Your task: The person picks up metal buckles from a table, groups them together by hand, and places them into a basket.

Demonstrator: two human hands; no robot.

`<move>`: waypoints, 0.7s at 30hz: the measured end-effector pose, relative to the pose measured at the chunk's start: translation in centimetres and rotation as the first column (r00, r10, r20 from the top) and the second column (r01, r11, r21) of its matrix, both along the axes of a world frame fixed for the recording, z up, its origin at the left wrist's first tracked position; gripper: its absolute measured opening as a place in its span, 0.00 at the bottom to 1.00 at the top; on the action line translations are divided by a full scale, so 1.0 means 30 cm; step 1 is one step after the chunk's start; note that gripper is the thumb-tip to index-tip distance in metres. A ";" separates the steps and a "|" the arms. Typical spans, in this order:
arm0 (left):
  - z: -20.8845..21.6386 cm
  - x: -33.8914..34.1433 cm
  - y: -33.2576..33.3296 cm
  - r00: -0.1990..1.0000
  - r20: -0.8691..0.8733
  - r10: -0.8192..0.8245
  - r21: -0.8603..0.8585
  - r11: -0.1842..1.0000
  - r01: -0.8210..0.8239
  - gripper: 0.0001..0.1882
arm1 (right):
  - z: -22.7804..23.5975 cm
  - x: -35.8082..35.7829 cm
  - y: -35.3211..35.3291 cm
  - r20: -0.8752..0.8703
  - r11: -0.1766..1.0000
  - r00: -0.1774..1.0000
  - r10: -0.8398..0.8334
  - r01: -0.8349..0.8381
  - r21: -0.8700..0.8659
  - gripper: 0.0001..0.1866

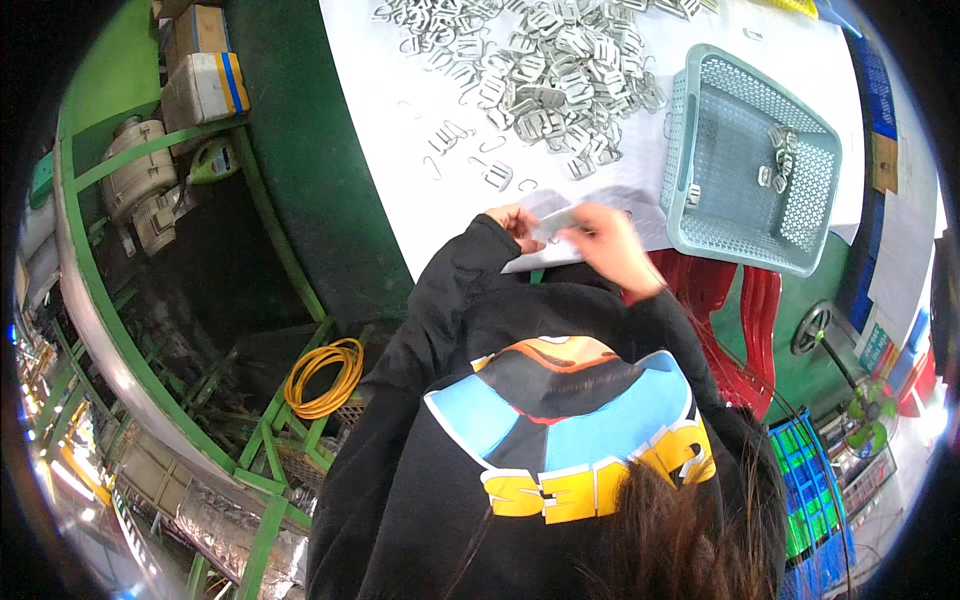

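Note:
At the near edge of the white table, my left hand (513, 226) pinches a small flat grey metal piece (553, 224). My right hand (612, 245), slightly blurred, has its fingers closed on the other end of that piece. Its exact shape is hidden by the fingers. Just beyond my hands lie a few loose grey metal buckles (492, 175) and thin wire hooks. Farther back spreads a large heap of similar metal buckles (560, 85). To the right, a grey-blue plastic basket (690, 150) holds several buckles (783, 150) on its bottom.
Red plastic chairs (757, 335) stand beneath the table's right side. On the left, a green metal frame (275, 235) carries boxes (205, 88) and a coiled yellow hose (325, 380) hangs low. A green-bladed fan (868, 410) is at the right.

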State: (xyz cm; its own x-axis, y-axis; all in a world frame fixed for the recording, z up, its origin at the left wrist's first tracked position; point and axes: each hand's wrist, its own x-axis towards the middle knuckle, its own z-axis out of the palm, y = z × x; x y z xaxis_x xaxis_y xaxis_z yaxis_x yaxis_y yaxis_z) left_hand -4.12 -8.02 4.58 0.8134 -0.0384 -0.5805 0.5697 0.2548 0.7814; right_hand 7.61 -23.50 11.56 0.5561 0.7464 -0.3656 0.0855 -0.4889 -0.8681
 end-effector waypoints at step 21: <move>-0.043 0.080 0.121 0.954 -0.281 0.106 0.280 0.960 -0.025 0.12 | -0.036 0.337 -0.389 0.430 0.620 0.674 -0.600 0.732 -0.283 0.13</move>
